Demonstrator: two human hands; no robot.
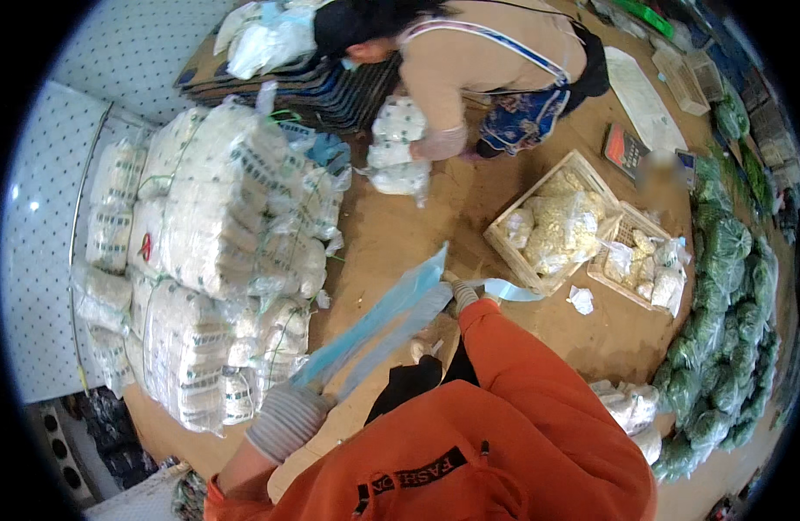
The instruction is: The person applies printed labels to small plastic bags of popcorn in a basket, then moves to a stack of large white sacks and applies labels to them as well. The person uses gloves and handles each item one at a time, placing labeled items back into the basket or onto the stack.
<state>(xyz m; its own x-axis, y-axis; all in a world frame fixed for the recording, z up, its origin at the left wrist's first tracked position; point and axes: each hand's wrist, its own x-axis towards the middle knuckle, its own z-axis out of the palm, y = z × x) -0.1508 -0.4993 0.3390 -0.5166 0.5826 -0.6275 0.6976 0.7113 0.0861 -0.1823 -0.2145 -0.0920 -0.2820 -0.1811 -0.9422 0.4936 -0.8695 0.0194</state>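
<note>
My left hand, in a grey knit glove, grips the near end of a long blue plastic bag that stretches up and to the right. My right hand, also gloved, holds the bag's far end; an orange sleeve covers that arm. The bag hangs over the brown floor. To the left stands a stack of white packed bundles wrapped in clear plastic.
Another person in a beige top bends over at the top, holding a white bundle. Two woven baskets with white packets sit to the right. Green bagged vegetables line the right edge. A white dotted wall is on the left.
</note>
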